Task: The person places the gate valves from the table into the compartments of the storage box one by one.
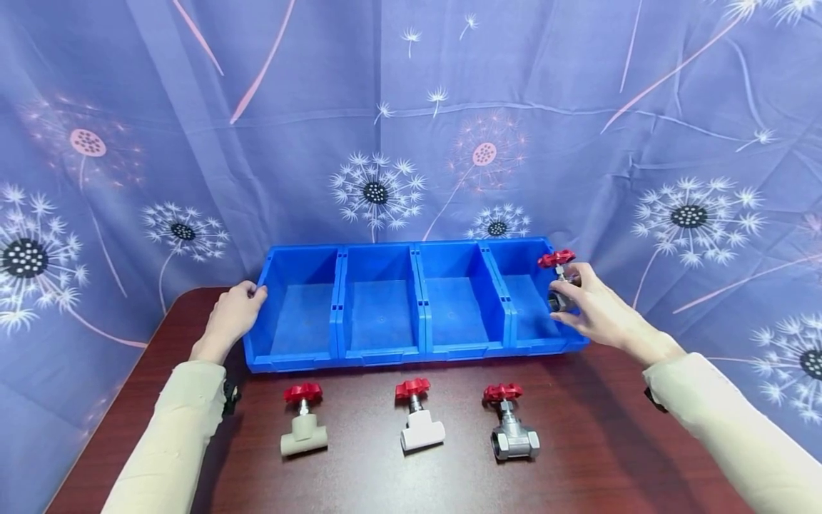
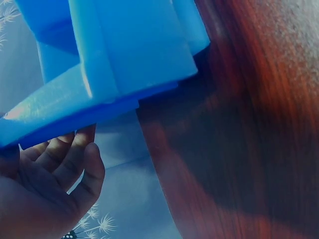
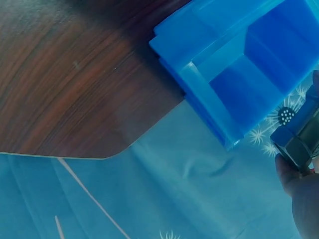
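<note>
A right hand [image 1: 597,308] is holding a metal valve [image 1: 562,300] at the right end of the blue bins [image 1: 380,355].
Head view: fingers and thumb are clamping the valve by the rightmost bin's right wall; the left hand [image 1: 232,315] is gripping the left wall, and a beige valve [image 1: 305,434], white valve [image 1: 422,430] and silver valve [image 1: 514,440] are lying nearer on the table [image 1: 359,478]. Left wrist: bent fingers are curling at the bin's edge. Right wrist: the valve is showing partly, at far right.
</note>
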Available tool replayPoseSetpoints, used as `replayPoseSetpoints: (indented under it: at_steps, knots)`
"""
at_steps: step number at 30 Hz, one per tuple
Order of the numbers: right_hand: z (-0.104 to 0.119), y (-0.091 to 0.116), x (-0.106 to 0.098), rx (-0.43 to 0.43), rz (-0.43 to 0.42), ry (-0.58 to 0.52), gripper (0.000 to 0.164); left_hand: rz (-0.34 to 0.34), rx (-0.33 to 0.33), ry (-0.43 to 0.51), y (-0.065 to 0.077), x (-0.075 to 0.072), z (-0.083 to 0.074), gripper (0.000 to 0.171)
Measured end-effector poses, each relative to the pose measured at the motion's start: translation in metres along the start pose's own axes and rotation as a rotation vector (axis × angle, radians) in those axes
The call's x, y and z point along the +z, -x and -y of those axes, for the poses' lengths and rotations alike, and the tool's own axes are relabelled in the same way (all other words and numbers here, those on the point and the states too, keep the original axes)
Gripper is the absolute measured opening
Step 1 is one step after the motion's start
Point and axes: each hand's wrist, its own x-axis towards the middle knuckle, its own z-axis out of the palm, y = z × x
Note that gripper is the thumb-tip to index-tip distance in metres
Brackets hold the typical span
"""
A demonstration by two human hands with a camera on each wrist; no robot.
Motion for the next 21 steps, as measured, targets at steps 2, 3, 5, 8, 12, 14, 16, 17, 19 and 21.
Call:
replayPoseSetpoints:
  at_steps: [2, 3, 5, 8, 12, 14, 16, 17, 19, 21]
  knots:
    - [0.000, -0.002, 0.003, 0.001, 0.007, -0.001, 0.049, -0.001, -0.001, -0.002, 0.000, 0.000, 0.000, 0.048]
    - [0.000, -0.004, 0.005, 0.003, 0.012, 0.001, 0.049, -0.002, -0.002, -0.002, 0.000, 0.000, -0.001, 0.048]
    - [0.000, -0.006, 0.008, 0.008, 0.017, -0.003, 0.050, -0.003, -0.004, -0.002, 0.001, 0.000, -0.001, 0.046]
    - [-0.001, -0.010, 0.014, 0.010, 0.027, -0.010, 0.050, -0.003, -0.006, 0.001, 0.001, 0.000, -0.002, 0.045]
    - [-0.002, -0.013, 0.022, 0.018, 0.046, -0.023, 0.050, -0.004, -0.003, 0.002, 0.002, -0.001, -0.002, 0.045]
    - [-0.002, -0.015, 0.025, 0.031, 0.058, -0.027, 0.049, -0.005, -0.002, 0.002, 0.002, -0.001, -0.002, 0.045]
    - [-0.003, -0.017, 0.028, 0.046, 0.069, -0.033, 0.048, -0.006, -0.001, 0.003, 0.001, -0.001, -0.001, 0.046]
    - [-0.003, -0.017, 0.030, 0.054, 0.075, -0.035, 0.048, -0.006, 0.000, 0.004, 0.001, -0.001, -0.001, 0.046]
    - [-0.003, -0.019, 0.033, 0.066, 0.086, -0.036, 0.048, -0.002, 0.000, 0.005, 0.001, -0.001, -0.001, 0.048]
    - [-0.003, -0.020, 0.036, 0.076, 0.093, -0.037, 0.048, 0.001, 0.000, 0.006, 0.000, -0.001, 0.000, 0.049]
